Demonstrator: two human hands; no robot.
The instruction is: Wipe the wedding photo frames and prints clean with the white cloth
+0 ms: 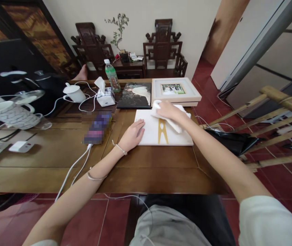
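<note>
A flat white board [148, 135] with a yellow clothespin-like shape [162, 131] on its face lies on the wooden table in front of me. My left hand [133, 135] rests with its fingers stretched out on the board's left edge. Over the board's upper right part, my right hand [167, 110] is closed on a white cloth [175, 125], pressing it against the surface. The cloth covers the top of the yellow shape. Just behind the board lie a dark photo album [135, 95] and a cream framed box [192, 90] with a picture in its lid.
Left of the board are a phone [98, 128] on a white cable, a tissue box [106, 97], a green-labelled bottle [112, 76], a lidded white cup [74, 92] and a patterned mug [12, 114]. A bamboo rack [276, 119] stands beside the table's right side. Another person's foot [82, 73] shows behind.
</note>
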